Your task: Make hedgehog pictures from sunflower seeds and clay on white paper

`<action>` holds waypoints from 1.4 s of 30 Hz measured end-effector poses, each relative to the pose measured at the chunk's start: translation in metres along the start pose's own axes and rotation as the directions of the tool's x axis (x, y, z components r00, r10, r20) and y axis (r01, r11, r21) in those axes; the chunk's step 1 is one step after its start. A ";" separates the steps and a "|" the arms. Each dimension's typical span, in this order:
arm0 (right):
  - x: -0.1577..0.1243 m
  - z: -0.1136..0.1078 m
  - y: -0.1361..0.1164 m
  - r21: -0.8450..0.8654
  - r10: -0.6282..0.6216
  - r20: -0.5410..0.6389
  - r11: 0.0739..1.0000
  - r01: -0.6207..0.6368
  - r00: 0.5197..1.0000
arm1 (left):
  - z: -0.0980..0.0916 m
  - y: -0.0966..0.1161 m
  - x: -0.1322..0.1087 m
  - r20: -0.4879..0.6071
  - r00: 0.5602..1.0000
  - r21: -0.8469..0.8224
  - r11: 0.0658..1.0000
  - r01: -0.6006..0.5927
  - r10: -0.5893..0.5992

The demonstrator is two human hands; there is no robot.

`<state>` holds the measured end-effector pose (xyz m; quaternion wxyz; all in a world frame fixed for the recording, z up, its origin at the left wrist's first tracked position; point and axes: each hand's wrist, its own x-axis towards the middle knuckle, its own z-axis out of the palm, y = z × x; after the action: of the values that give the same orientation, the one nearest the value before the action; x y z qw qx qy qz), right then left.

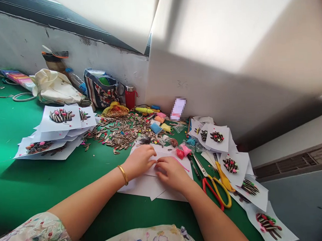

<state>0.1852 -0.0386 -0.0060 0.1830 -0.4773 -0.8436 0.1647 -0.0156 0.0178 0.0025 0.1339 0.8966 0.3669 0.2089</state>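
Both my hands rest on a small stack of white paper sheets point(145, 187) on the green table point(46, 182). My left hand point(139, 160), with a gold bangle at the wrist, has its fingers curled and pressed onto the top sheet. My right hand point(170, 172) lies beside it, fingers bent and pinching at the paper's edge where the two hands meet. What, if anything, sits between the fingertips is too small to make out. A heap of striped sunflower seeds point(121, 131) lies just beyond the paper.
Red and yellow scissors point(216, 189) lie to the right of my hands. Paper cards with seed pictures are piled at left point(61, 117) and spread at right point(231, 165). Coloured clay lumps point(159, 124), a striped bag point(102, 91) and a red flask point(130, 97) stand by the wall.
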 end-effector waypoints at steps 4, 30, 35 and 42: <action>-0.010 -0.033 0.031 -0.143 0.296 -0.161 0.937 -0.319 0.942 | 0.018 0.019 -0.020 0.100 0.987 -0.042 0.992 -0.121 0.125; -0.015 -0.045 0.043 0.668 0.579 -0.207 0.673 -0.318 0.789 | 0.040 0.023 -0.033 0.249 0.930 -0.063 0.963 -0.264 0.271; 0.001 -0.022 0.015 0.949 0.553 -0.064 0.292 -0.121 0.831 | 0.032 0.018 -0.028 0.179 0.953 -0.053 0.970 -0.239 0.245; 0.001 -0.007 0.020 0.941 0.609 -0.092 0.311 -0.130 0.788 | 0.016 -0.011 -0.020 0.216 0.968 0.045 0.989 -0.144 0.131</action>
<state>0.2033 -0.0272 -0.0086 0.5476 -0.5105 -0.4140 0.5178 -0.0279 0.0099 -0.0218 0.1302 0.9406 0.2937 0.1095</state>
